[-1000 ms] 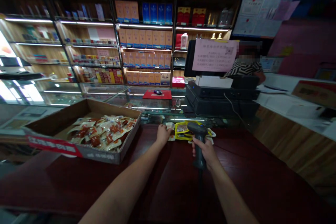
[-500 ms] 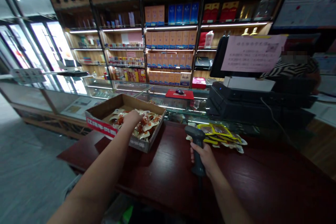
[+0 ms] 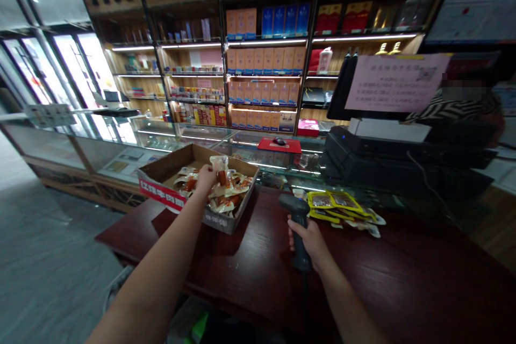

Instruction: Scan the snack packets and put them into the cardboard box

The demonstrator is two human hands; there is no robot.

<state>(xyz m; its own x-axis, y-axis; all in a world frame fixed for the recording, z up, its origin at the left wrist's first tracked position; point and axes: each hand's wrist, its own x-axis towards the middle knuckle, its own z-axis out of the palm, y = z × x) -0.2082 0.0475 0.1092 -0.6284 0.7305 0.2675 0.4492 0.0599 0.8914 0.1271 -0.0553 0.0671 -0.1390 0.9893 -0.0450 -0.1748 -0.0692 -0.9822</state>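
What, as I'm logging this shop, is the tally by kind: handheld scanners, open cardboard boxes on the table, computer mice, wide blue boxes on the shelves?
Handheld scanner, in the right hand: 1
Open cardboard box: 1
Computer mouse: 1
Blue boxes: 4
Total: 7

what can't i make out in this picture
Head view:
lower packets in the box: under the top ones and behind its near wall
part of the scanner grip: covered by the right hand
lower yellow packs: under the top ones
fine print on the sign: too blurred
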